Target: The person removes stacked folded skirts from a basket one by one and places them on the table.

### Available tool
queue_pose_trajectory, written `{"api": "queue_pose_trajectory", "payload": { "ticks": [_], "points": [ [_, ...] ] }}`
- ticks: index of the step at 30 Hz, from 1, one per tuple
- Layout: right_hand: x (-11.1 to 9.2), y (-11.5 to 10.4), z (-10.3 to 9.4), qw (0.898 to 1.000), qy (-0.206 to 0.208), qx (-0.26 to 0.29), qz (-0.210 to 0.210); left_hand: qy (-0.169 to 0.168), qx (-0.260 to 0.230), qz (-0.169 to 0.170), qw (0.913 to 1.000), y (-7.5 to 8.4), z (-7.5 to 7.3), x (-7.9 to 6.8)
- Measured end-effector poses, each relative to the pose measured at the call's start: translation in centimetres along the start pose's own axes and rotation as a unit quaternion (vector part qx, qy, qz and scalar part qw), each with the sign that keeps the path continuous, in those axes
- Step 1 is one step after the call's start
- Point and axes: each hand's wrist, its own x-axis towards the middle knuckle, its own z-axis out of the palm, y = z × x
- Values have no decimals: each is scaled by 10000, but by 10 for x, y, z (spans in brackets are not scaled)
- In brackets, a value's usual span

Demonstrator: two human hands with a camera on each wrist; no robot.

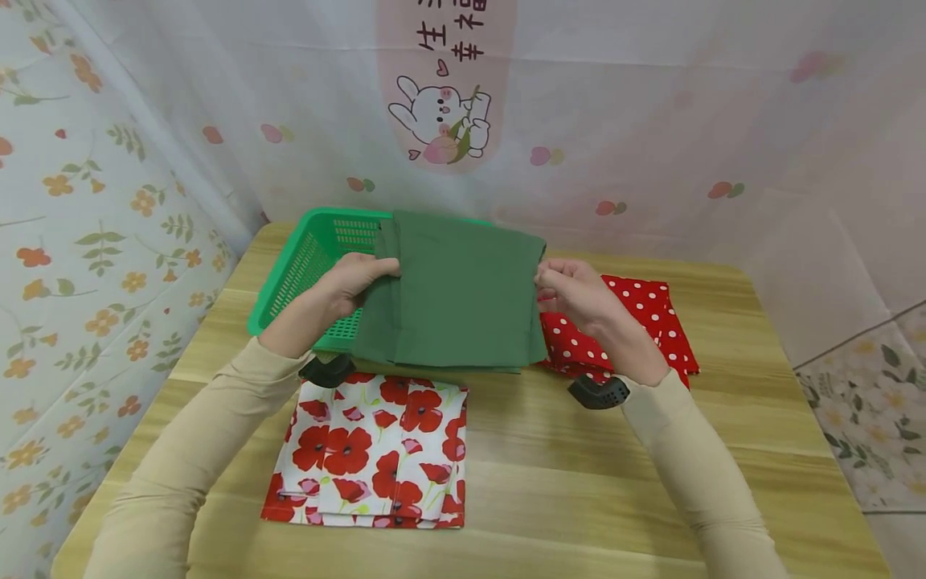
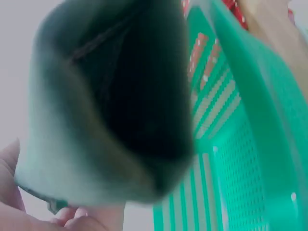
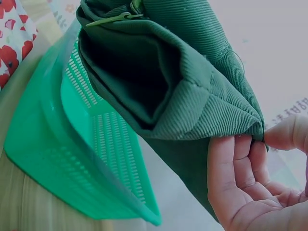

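A folded dark green cloth (image 1: 466, 293) is held up in both hands, over the right part of the green plastic basket (image 1: 273, 277). My left hand (image 1: 354, 281) grips its left side, the thumb lying on the front. At the opposite edge, the thumb and fingers of my right hand (image 1: 575, 289) pinch the fabric. The right wrist view shows the ribbed cloth (image 3: 192, 106) folded into open layers, with a small loop or pull near the top. In the left wrist view the cloth (image 2: 72, 144) is blurred and covers much of the hand.
A folded poppy-print cloth (image 1: 362, 450) lies at the front left of the wooden table (image 1: 579, 498). Beneath my right forearm is a red cloth with white dots (image 1: 644, 301). A printed curtain (image 1: 615, 121) hangs behind the table.
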Motion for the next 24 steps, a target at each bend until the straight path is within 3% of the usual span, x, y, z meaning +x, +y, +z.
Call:
{"api": "queue_pose_trajectory", "payload": {
  "ticks": [6,24],
  "points": [
    [-22,5,-17,9999,143,-16,-62,49,32,352,9994,-3,28,-4],
    [-103,37,-76,9962,120,736,-445,-469,8,438,9979,-15,105,-8]
  ]
}}
